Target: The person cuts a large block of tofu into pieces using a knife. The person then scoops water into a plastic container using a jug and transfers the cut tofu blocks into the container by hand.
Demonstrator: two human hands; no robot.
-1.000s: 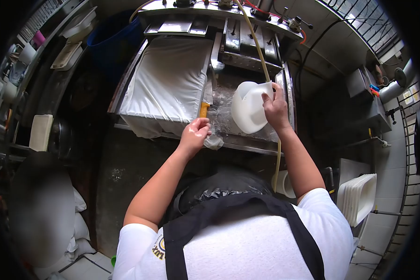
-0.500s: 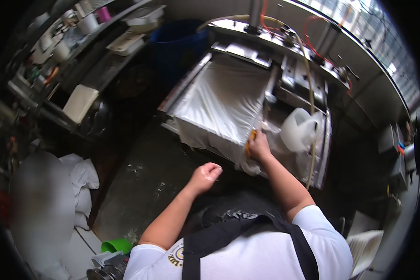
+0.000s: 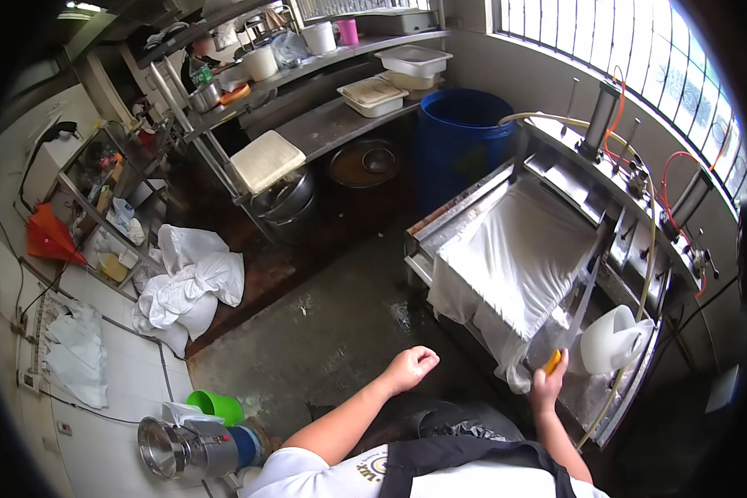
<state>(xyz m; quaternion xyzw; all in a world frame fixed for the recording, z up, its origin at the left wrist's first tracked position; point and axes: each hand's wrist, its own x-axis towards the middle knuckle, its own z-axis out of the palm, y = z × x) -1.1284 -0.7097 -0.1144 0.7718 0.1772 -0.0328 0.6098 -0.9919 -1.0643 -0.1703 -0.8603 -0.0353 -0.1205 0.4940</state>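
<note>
Presently, the right hand (image 3: 548, 385) is closed round the handle of a yellow-handled tool (image 3: 554, 361), whose long, pale, blade-like part points away from the person, close to the right side of a block draped in white cloth (image 3: 515, 249) on the metal bench (image 3: 585, 397). Whether the blade touches the cloth, and which way any edge faces, cannot be told. The left hand (image 3: 410, 370) hangs off the bench, over the floor (image 3: 332, 340), its fingers curled and pressed together; no item is visible in it. Principal hazard, in this inspector's judgement: a tilt of the right wrist towards the block could snag or slit the cloth, and a damp handle could turn in the grip. Second, a white plastic jug (image 3: 612, 340) stands just beyond the right hand, a pale hose (image 3: 651, 274) passing beside it; an outward swing of the arm could topple the jug or drag the hose. Third, the cloth's loose corner droops at the bench's front edge, where a passing sleeve could pull it. Lastly, shiny patches underfoot look wet and could cause a slip.
</note>
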